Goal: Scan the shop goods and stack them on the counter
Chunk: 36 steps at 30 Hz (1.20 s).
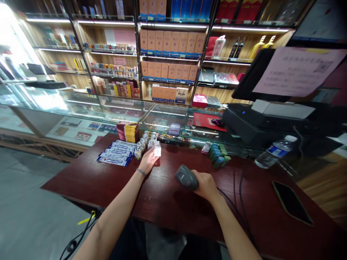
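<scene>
My left hand (pixel 148 161) is closed around a small clear bottle with a white label (pixel 157 149), held at the near end of a group of similar small bottles (pixel 142 143). In my right hand (pixel 205 183) is a dark grey barcode scanner (pixel 186 177), raised over the table with its head pointing left. Blue-and-white long packets (pixel 116 153) lie fanned out left of the bottles. Behind those packets stands a stack of red and yellow packs (pixel 128 131).
Green-and-blue containers (pixel 218 155) and one small bottle (pixel 206 147) stand right of centre. A water bottle (pixel 275 152), a phone (pixel 292 202) and the scanner's cable (pixel 236 204) are on the right. The glass counter (pixel 151 112) borders the table (pixel 89 177) behind.
</scene>
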### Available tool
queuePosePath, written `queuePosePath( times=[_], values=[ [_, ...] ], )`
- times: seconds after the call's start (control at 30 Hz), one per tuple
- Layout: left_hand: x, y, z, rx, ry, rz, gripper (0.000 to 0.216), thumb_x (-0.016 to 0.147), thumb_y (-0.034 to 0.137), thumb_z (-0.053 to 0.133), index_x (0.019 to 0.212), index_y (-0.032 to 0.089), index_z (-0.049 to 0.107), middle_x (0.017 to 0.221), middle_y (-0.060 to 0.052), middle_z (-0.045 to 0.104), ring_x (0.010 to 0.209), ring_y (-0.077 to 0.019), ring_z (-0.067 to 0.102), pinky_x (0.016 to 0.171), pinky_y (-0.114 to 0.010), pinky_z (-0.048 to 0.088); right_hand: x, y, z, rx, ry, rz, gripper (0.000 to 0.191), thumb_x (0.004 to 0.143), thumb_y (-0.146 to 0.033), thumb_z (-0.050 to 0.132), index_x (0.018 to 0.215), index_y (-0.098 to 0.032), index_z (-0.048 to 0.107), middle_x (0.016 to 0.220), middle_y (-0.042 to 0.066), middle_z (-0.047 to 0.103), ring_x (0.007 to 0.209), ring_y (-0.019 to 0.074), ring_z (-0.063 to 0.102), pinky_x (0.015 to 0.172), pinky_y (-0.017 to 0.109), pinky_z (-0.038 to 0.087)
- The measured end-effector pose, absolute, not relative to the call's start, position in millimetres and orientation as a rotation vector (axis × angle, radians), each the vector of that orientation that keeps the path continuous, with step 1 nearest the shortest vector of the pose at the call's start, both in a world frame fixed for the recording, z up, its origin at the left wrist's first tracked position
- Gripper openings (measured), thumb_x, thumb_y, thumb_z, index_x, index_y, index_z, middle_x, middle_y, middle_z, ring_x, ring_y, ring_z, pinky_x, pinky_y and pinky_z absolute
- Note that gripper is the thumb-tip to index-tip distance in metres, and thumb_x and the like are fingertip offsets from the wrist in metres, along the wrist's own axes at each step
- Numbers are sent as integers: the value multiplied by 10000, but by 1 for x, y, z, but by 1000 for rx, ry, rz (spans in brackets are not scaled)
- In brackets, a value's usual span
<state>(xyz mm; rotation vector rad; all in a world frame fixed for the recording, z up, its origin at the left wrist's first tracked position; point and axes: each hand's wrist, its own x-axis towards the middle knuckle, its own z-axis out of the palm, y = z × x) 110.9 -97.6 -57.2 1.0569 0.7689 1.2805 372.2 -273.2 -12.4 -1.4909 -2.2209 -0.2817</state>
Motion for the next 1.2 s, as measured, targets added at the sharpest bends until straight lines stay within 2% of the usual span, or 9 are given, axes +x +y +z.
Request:
queuePosePath(
  times=[0.17, 0.33, 0.5, 0.6, 0.73, 1.03, 1.2],
  values=[
    [114, -102, -55, 1002, 815, 1331, 441, 831, 351, 694, 1229, 171, 631, 1218, -135, 678, 1122, -246, 654, 984, -418, 525, 376, -271, -19, -1483, -2153, -336, 496, 645, -206, 576, 1139, -157, 591, 764, 58, 742, 664, 234, 708, 616, 277, 451],
    [111, -107, -55, 1314, 1099, 1540, 624, 786, 357, 734, 1347, 167, 536, 1229, -150, 620, 1078, -250, 647, 934, -403, 543, 381, -269, -23, -1467, -2101, -329, 425, 706, -235, 562, 1121, -161, 614, 737, 57, 738, 641, 228, 706, 596, 273, 465],
    [103, -111, -59, 1722, 1374, 1662, 507, 815, 289, 685, 1291, 180, 546, 1230, -147, 552, 1154, -272, 571, 996, -421, 497, 382, -269, -21, -1473, -2063, -316, 364, 732, -257, 569, 1080, -177, 641, 702, 50, 727, 628, 216, 695, 598, 260, 467],
    [102, -111, -61, 1817, 1502, 1601, 452, 815, 221, 655, 1250, 175, 542, 1186, -143, 559, 1173, -291, 542, 1027, -457, 463, 382, -270, -20, -1474, -2054, -319, 350, 745, -271, 571, 1072, -174, 648, 696, 51, 723, 624, 213, 691, 599, 259, 468],
    [103, -111, -64, 1865, 1602, 1494, 451, 815, 170, 617, 1254, 165, 511, 1224, -165, 540, 1207, -317, 518, 1037, -492, 448, 383, -270, -21, -1503, -2052, -311, 364, 746, -272, 563, 1087, -174, 643, 712, 58, 728, 629, 219, 692, 604, 265, 470],
    [108, -109, -66, 1921, 1655, 1457, 518, 821, 95, 547, 1330, 100, 448, 1298, -230, 518, 1278, -345, 496, 1076, -500, 416, 386, -269, -22, -1486, -2055, -349, 375, 748, -282, 567, 1097, -166, 638, 703, 58, 721, 618, 217, 687, 591, 262, 466],
    [109, -107, -67, 1925, 1754, 1347, 532, 860, 113, 517, 1377, 58, 404, 1333, -263, 530, 1279, -345, 524, 1057, -474, 441, 385, -270, -20, -1440, -2057, -374, 359, 779, -306, 551, 1090, -148, 636, 681, 55, 710, 606, 214, 683, 587, 264, 464]
  ],
)
